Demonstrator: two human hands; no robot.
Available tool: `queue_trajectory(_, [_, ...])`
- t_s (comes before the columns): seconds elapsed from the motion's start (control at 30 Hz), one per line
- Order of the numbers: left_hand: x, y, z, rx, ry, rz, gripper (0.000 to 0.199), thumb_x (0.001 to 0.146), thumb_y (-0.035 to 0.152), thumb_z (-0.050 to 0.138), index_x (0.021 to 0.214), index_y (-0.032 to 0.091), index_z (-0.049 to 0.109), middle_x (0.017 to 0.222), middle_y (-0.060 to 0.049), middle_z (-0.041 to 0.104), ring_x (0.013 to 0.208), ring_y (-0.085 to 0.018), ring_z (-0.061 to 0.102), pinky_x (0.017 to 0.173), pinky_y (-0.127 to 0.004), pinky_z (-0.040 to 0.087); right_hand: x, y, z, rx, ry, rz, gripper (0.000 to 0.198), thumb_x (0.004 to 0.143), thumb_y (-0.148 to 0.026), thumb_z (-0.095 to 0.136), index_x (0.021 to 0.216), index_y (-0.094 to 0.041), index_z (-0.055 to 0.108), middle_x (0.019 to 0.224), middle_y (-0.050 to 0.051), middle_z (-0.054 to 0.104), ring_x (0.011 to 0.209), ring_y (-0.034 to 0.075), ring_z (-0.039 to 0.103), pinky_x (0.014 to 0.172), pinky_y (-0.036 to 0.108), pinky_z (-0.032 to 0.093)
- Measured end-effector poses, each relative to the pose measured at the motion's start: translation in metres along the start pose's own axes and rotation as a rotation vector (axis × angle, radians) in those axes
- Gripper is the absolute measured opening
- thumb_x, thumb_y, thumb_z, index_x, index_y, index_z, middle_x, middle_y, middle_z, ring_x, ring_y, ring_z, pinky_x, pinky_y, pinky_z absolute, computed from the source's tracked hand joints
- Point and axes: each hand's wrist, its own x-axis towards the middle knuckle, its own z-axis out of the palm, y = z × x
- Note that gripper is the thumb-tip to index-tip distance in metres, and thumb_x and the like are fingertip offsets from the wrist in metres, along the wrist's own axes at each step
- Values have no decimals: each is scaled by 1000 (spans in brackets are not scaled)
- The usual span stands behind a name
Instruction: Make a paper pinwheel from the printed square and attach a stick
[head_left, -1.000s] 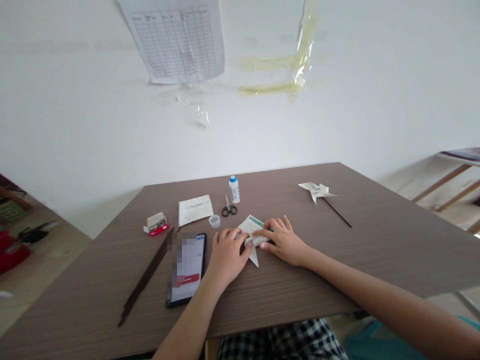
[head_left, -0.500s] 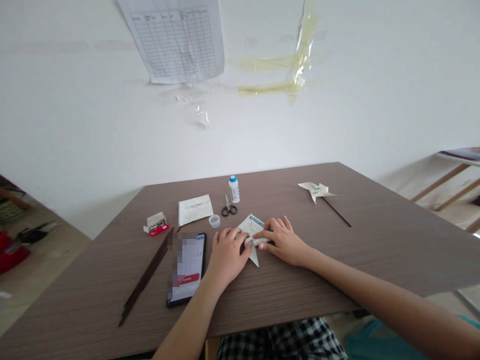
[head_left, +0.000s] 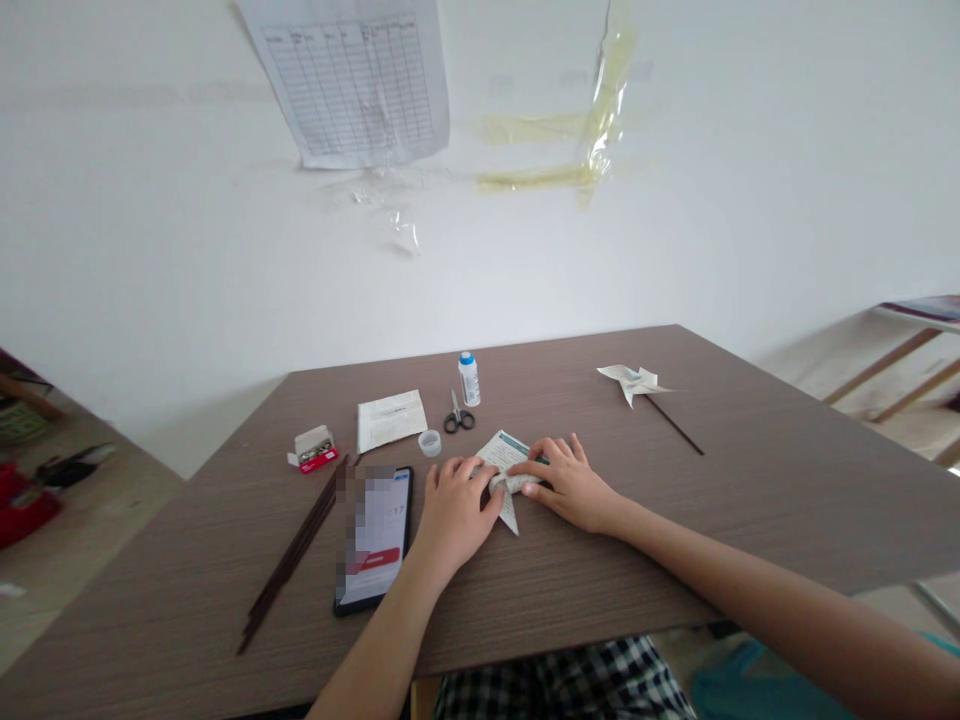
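A printed paper pinwheel (head_left: 504, 450) lies on the table before me, its blades partly folded in to the middle. My left hand (head_left: 457, 505) holds its left side, fingers bent over the paper. From the right, my right hand (head_left: 570, 483) presses on the folded blades near the centre, thumb and index finger on the paper. The fingers hide parts of the folds. Just beyond the hands are a small clear plastic cup (head_left: 430, 443), scissors (head_left: 459, 420) with black handles, and a white bottle (head_left: 469, 380) with a blue cap.
Left of my hands lie a phone (head_left: 375, 540), several dark sticks (head_left: 296, 550), an open red-and-white small box (head_left: 315, 450) and a stack of printed paper (head_left: 390, 418). At the back right is a pinwheel on a stick (head_left: 634, 382). A white wall (head_left: 525, 290) stands behind the table.
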Motion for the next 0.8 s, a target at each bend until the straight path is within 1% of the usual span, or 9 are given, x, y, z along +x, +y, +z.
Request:
queue_trajectory(0.2, [0,1,-1,11,4,-3,33,116,30,69,144,29,87,160,-10,80,155,-41,68,137,-70,48,1,4,1,54,13,9,43,124,-46,59,163,-41,77,147,13,73,146,38,65,140,89,20])
queue_trajectory(0.4, [-1,0,1,13,4,7,33,116,29,67,143,28,87,159,-10,80,154,-41,68,136,-70,48,0,0,2,-23,4,-18,42,123,-55,60,159,-44,79,148,15,71,142,40,65,136,94,22])
queue_trajectory(0.5, [0,-2,3,15,12,16,32,116,29,68,142,28,87,158,-11,81,152,-41,68,135,-70,49,0,-2,3,-49,14,-17,41,123,-57,62,156,-45,81,147,14,70,141,40,66,135,94,24])
queue_trajectory(0.63, [0,-4,6,13,38,38,32,116,29,69,142,27,87,156,-12,81,150,-41,69,133,-68,51,0,-3,3,-79,27,-22,42,121,-60,64,156,-45,81,146,14,71,141,39,67,136,94,22])
queue_trajectory(0.73, [-1,-6,9,7,57,38,33,115,30,70,143,27,87,156,-13,82,150,-42,69,133,-70,50,-1,-4,2,-87,16,-25,43,122,-61,62,158,-46,80,147,14,71,142,38,66,136,94,22])
queue_trajectory(0.8, [-1,-6,10,-1,71,41,36,114,30,71,147,29,86,155,-12,82,150,-42,69,134,-73,49,-1,-4,1,-87,6,-25,43,123,-59,60,159,-45,79,148,14,70,142,38,66,136,94,22])
